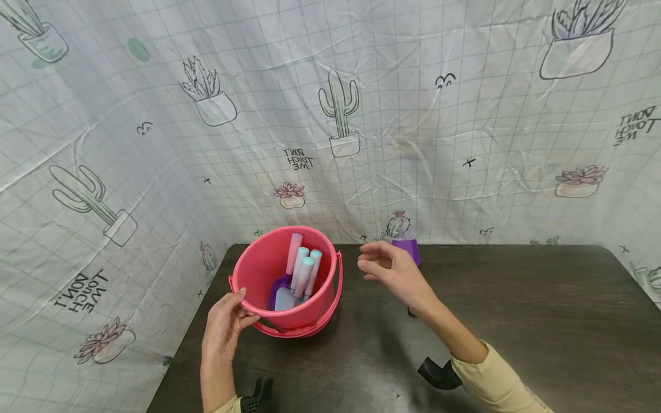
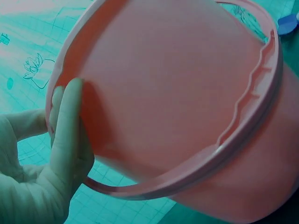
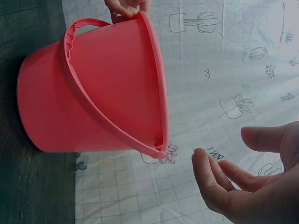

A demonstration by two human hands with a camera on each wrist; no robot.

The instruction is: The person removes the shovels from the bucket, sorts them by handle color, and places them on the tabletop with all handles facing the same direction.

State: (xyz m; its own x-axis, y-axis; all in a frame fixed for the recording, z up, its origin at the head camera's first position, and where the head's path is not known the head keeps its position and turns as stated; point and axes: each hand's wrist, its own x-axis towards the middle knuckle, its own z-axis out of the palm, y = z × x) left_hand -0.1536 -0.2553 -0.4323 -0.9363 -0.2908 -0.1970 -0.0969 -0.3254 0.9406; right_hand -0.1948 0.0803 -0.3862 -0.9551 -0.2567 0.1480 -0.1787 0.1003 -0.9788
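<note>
A pink bucket stands on the dark table, its handle hanging down at the front. My left hand pinches the bucket's near-left rim, thumb over the edge and fingers against the outside wall, as the left wrist view also shows. Inside are several rod-like handles, pale with turquoise tops, and one pink handle. Lower down lie a purple piece and a pale grey-blue blade. To the right of the bucket, my right hand hovers with loosely bent fingers, holding nothing.
A purple object sits on the table behind the right hand, partly hidden by it. The dark wooden tabletop extends to the right. A white grid cloth with cactus drawings hangs behind and along the left side.
</note>
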